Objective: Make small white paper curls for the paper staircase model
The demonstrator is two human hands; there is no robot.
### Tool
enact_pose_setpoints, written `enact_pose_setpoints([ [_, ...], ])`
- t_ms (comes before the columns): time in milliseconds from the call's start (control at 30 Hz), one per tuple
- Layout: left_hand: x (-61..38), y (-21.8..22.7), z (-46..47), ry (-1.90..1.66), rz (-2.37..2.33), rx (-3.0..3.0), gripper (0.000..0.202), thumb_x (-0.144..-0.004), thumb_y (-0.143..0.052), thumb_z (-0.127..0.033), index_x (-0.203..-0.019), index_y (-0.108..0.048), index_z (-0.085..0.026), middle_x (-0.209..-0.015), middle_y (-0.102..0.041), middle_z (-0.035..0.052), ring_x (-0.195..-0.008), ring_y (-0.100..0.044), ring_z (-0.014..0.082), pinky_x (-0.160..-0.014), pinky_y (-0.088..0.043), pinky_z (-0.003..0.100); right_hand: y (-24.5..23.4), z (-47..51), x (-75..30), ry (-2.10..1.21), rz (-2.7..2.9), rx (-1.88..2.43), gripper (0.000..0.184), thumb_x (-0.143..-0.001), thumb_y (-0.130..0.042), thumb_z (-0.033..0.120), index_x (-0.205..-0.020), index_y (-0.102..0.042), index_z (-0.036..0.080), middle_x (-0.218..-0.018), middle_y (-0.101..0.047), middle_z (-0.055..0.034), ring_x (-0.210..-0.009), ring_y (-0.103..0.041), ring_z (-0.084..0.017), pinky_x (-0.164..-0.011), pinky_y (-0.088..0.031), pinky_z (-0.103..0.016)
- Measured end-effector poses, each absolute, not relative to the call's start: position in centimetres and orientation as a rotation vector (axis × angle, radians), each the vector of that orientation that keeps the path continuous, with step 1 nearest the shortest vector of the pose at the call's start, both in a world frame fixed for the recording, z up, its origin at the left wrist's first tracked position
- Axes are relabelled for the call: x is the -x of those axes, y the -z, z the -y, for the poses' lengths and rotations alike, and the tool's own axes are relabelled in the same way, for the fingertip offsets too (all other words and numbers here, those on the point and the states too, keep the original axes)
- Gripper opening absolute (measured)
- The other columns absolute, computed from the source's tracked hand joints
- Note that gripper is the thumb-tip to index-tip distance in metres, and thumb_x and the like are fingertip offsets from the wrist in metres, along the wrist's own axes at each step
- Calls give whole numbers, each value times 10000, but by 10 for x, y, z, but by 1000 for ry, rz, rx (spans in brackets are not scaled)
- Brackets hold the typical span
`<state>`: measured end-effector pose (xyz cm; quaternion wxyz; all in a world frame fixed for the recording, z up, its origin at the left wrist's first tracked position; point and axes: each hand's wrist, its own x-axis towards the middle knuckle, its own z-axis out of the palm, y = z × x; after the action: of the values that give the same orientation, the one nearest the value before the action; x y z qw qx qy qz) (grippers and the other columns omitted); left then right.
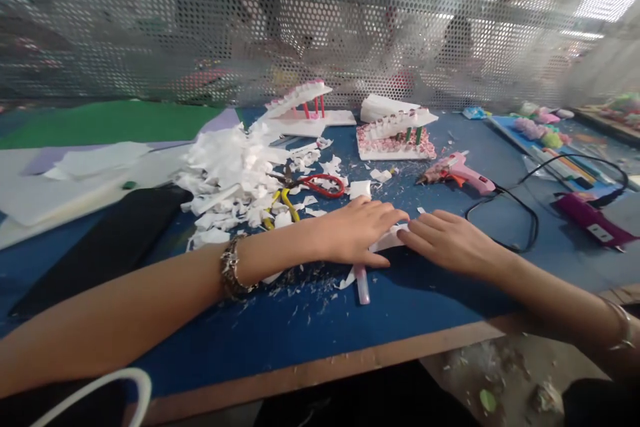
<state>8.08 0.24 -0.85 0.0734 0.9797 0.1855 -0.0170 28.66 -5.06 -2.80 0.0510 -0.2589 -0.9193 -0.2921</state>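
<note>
My left hand (355, 230) lies nearly flat over the white paper piece (393, 238), fingers stretched to the right and thumb apart. My right hand (445, 240) is closed, its fingertips pinching the right end of that paper close to my left fingertips. Below my left palm a pale pink translucent tube (363, 285) sticks out, its upper part hidden. Just beyond my left fingers sits another white piece (361, 189). Left of it rest red-handled scissors (325, 185) and a yellow-handled tool (289, 204), partly covered by scraps.
A heap of torn white scraps (235, 167) spreads left of my hands. Two small white ramp-shaped models (300, 100) (397, 137) stand behind. To the right lie a pink glue gun (463, 172), its black cable and a purple power socket (595, 220). Perforated metal sheeting (320, 27) borders the back.
</note>
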Motion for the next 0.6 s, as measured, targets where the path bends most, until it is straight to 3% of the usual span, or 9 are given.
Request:
enact_pose_setpoints([
  [167, -79, 11, -2, -34, -520, -2973, 481, -778, -586, -368, -1152, -421, -114, -1096, -543, 101, -973, -539, 216, -820, -392, 304, 27, 52, -287, 800, 2781, 826, 186, -884, -411, 152, -757, -546, 175, -707, -561, -6, -653, -431, -144, -575, -293, -276],
  [533, -82, 26, 9, -294, -367, -3326, 125, -839, -492, -247, -870, -580, -163, -843, -616, 20, -772, -553, 179, -664, -349, 307, 32, 51, -308, 457, 2830, 915, 241, -913, -339, 159, -848, -570, 175, -825, -613, -46, -748, -515, -133, -624, -355, -250],
  [600, -83, 29, 10, -330, -319, -3359, 177, -869, -431, -186, -786, -587, -169, -798, -621, 10, -738, -553, 168, -663, -346, 310, 31, 53, -303, 481, 2818, 925, 212, -907, -366, 203, -860, -571, 175, -816, -609, -54, -745, -519, -141, -632, -360, -261],
])
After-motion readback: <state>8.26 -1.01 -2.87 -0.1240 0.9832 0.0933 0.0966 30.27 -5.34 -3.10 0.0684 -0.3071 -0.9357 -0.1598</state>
